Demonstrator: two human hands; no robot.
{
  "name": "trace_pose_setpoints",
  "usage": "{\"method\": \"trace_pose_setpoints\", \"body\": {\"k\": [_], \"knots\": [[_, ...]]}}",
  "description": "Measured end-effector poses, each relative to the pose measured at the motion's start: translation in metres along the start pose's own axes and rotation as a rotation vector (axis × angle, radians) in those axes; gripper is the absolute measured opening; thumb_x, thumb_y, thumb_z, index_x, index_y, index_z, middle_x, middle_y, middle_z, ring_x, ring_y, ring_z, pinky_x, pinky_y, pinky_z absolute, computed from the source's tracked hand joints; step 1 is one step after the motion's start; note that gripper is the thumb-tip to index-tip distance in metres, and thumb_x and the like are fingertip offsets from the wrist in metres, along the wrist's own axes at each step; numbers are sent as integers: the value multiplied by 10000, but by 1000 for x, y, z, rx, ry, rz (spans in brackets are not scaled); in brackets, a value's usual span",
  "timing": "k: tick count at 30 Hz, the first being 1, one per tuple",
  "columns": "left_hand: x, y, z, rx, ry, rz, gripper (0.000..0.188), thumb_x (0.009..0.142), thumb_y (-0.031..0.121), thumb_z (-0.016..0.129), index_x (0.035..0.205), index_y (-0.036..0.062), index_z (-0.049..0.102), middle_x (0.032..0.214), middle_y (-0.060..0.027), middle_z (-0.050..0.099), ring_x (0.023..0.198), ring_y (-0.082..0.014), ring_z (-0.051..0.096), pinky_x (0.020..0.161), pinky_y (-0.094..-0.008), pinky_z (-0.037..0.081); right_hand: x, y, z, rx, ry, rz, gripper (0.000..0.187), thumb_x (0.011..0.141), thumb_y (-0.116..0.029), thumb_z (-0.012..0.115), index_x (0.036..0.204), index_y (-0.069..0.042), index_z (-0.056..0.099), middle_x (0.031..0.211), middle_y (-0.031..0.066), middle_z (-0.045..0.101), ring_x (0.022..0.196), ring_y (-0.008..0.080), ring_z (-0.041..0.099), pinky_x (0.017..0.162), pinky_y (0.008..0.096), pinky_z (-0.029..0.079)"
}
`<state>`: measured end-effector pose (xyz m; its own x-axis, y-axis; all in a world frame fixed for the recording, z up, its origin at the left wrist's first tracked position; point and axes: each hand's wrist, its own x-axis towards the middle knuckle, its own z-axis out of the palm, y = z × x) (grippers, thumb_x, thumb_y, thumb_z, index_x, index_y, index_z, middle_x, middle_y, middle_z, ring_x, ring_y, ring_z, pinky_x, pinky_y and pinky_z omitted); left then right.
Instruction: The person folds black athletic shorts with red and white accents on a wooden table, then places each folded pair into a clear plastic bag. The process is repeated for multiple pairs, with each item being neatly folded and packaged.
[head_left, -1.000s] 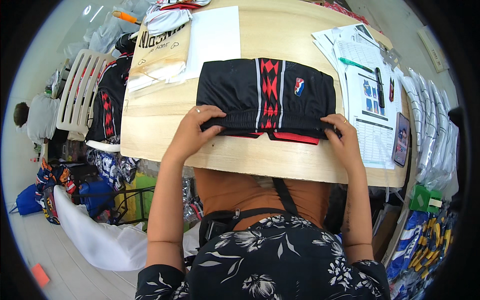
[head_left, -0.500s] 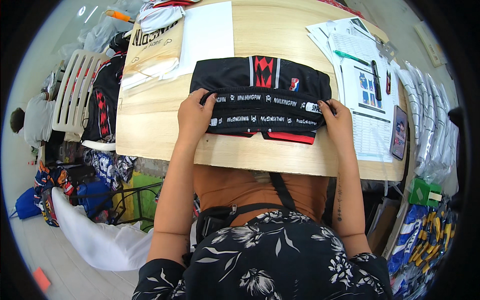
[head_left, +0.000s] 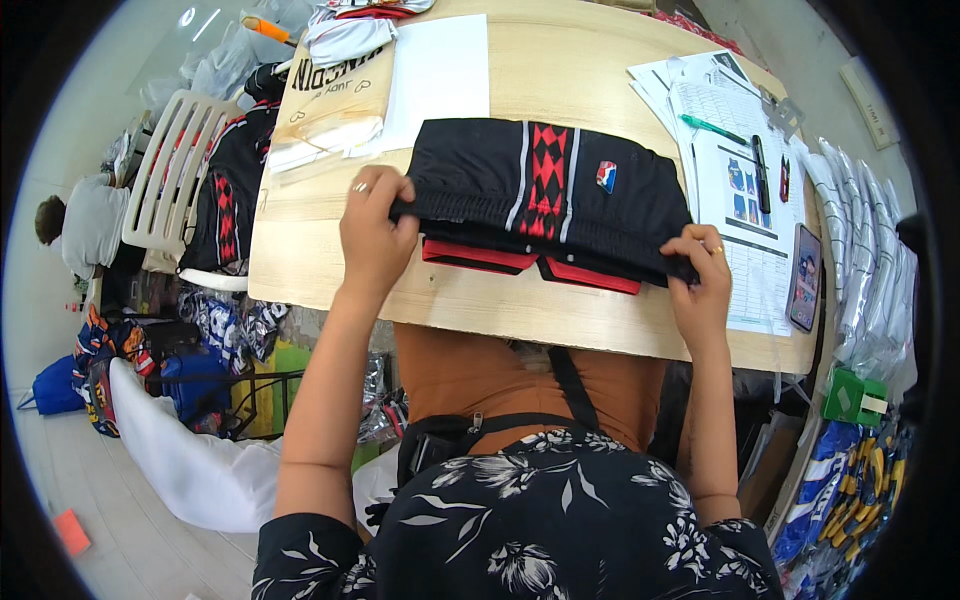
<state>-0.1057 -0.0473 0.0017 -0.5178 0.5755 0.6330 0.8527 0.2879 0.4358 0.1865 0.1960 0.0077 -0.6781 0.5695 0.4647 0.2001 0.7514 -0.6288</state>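
Observation:
Black basketball shorts (head_left: 470,165) with a red and black diamond stripe lie folded on the light wooden table in front of me. Their gathered waistband edge faces me, with red trim sticking out beneath it. My left hand (head_left: 377,222) is closed on the left end of the waistband and lifts it slightly. At the opposite end, my right hand (head_left: 702,275) pinches the waistband's right corner between thumb and fingers. The inner side of the waistband is now mostly hidden under the black cloth.
Printed sheets (head_left: 755,255) lie at the right with a green pen (head_left: 713,129), a black marker (head_left: 761,172) and a phone (head_left: 804,278). At the back left are a printed bag (head_left: 325,100) and white paper (head_left: 440,85). A white chair (head_left: 172,165) holding clothing stands left, with a person beyond.
The waistband has been turned over, so its printed inner bands no longer show and the ribbed outer side does. Both hands kept hold of the ends; the left one rose.

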Motion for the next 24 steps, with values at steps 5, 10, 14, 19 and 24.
{"method": "trace_pose_setpoints", "body": {"k": [5,10,14,19,24], "knots": [[-31,10,-4,-31,-332,-163,253,621,-40,590,853,61,593,922,-123,548,907,-353,540,826,-439,439,-17,-14,-13,-249,-379,-50,310,685,-39,734,972,-125,653,961,66,523,774,262,609,658,362,493],[-31,58,-11,93,-97,14,340,610,93,655,950,84,645,1164,-136,580,1134,-366,520,979,-476,382,19,10,-24,223,-298,464,339,859,-169,717,1159,-37,630,965,12,599,760,88,562,633,269,453],[-49,137,47,-195,-606,329,783,704,299,786,1404,132,479,1552,-154,344,1437,-369,304,1140,-562,241,77,50,9,8,-239,225,346,902,-262,682,1071,39,651,932,153,672,724,210,592,653,330,465],[-81,125,60,-26,-678,350,808,680,224,813,1414,160,483,1492,-81,428,1419,-303,350,1152,-567,248,38,51,1,41,-390,194,322,897,-242,636,876,79,627,704,177,631,657,238,586,649,373,461],[-99,93,38,-345,-590,368,477,730,39,708,1196,135,680,1248,-39,639,1262,-214,560,1112,-477,365,-27,-3,-41,766,-371,818,336,814,-34,700,703,-150,405,584,-51,405,426,33,373,399,226,302]]}}
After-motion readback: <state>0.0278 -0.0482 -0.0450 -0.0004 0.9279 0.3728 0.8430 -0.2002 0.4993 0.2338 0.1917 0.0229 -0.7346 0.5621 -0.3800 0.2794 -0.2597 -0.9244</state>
